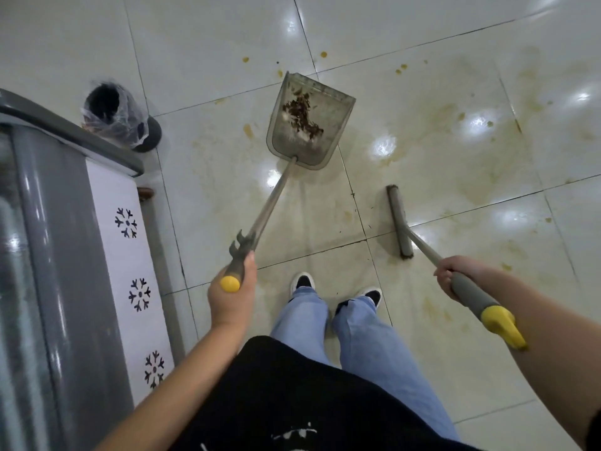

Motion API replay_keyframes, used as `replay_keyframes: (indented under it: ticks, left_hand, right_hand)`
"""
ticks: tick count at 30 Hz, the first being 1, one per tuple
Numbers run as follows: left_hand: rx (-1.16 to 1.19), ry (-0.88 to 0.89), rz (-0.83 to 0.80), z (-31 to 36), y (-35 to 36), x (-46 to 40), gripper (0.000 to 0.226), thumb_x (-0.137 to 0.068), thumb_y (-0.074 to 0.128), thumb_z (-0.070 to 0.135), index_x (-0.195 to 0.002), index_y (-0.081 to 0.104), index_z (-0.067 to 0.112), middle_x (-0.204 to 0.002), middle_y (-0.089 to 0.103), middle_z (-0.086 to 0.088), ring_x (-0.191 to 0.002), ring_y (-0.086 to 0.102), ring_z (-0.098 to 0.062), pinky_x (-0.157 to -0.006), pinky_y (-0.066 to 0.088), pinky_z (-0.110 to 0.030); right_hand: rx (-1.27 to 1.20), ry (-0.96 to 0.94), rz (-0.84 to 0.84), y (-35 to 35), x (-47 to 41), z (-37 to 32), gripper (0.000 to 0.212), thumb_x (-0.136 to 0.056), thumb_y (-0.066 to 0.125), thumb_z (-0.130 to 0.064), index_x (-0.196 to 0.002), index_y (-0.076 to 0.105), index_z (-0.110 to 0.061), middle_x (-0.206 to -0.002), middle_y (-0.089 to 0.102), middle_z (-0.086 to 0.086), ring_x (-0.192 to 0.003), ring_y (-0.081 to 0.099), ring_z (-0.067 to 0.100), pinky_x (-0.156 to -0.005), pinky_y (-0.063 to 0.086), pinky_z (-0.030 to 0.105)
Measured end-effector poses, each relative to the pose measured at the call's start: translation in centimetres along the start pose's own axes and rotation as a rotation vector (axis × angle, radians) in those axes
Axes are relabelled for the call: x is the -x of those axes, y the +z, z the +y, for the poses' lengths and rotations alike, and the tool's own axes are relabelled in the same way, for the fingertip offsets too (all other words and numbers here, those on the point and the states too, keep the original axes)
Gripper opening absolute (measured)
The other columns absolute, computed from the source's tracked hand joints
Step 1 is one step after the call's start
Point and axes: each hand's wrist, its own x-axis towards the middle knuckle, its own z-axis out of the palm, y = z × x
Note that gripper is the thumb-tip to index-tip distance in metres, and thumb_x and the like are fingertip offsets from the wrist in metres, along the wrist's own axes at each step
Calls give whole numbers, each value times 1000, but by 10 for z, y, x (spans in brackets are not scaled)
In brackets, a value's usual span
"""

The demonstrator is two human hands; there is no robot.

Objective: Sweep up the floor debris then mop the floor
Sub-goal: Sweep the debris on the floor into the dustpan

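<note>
The left hand (231,296) is gripping, fingers curled round it, the yellow-capped end of a long grey handle that is carrying a translucent grey plastic dustpan (310,120), which is sitting out over the tiles at centre far; a dark heap of brown sweepings (302,115) is lying inside the pan; the right hand (455,278) is wrapping round the grey grip of a long-handled broom with a narrow grey head (399,221), whose head is resting on the glossy pale tiled floor (455,102) just right of the pan's handle; yellowish stains (481,177) are spreading across the tiles at right, with small orange spots (323,54) dotting the far floor; a small dark bin lined with a clear plastic bag (113,113) is standing at far left, beside a grey and white cabinet with snowflake marks (126,222); black-and-white shoes (304,281) and blue jeans (364,346) are showing at near centre.
</note>
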Motion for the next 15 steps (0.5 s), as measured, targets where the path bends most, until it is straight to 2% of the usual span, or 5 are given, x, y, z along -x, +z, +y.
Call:
replay_keyframes:
  ticks: [2, 5, 9, 11, 15]
  left_hand:
    - [-24, -2, -23, -12, 11, 1, 47, -80, 62, 49, -53, 47, 14, -48, 44, 0, -54, 46, -23, -53, 39, -31]
    - [-110, 62, -54, -17, 14, -2, 45, -71, 54, 56, -48, 45, 19, -44, 43, 4, -49, 44, -20, -50, 37, -29]
    - [-77, 27, 16, -20, 5, -12, 44, -79, 65, 46, -48, 49, 18, -46, 47, 2, -53, 48, -22, -50, 38, -27]
    - [-87, 56, 20, -10, 4, -15, 44, -82, 65, 40, -49, 49, 18, -46, 46, 2, -53, 48, -21, -48, 36, -24]
    - [-167, 148, 69, 43, -5, -34, 43, -76, 66, 51, -50, 51, 20, -48, 51, 1, -55, 54, -25, -52, 42, -26]
  right_hand:
    - [3, 3, 4, -3, -3, 1, 38, -93, 36, -3, -57, 32, -14, -27, 35, 1, -18, 35, 12, -29, 36, 9]
    - [9, 6, 17, -5, -5, -1, 36, -93, 37, -4, -58, 32, -14, -28, 35, 1, -18, 35, 11, -29, 37, 9]
    - [1, 17, 8, -5, -5, -1, 35, -92, 38, -4, -59, 33, -14, -27, 35, 2, -18, 36, 12, -29, 37, 10]
    - [8, 14, 6, -5, -5, -1, 38, -93, 37, -4, -56, 34, -13, -27, 35, 2, -18, 36, 12, -29, 37, 10]
    - [7, -9, -9, -7, -4, -1, 48, -93, 37, -4, -46, 37, -11, -27, 35, 2, -18, 36, 12, -29, 37, 10]
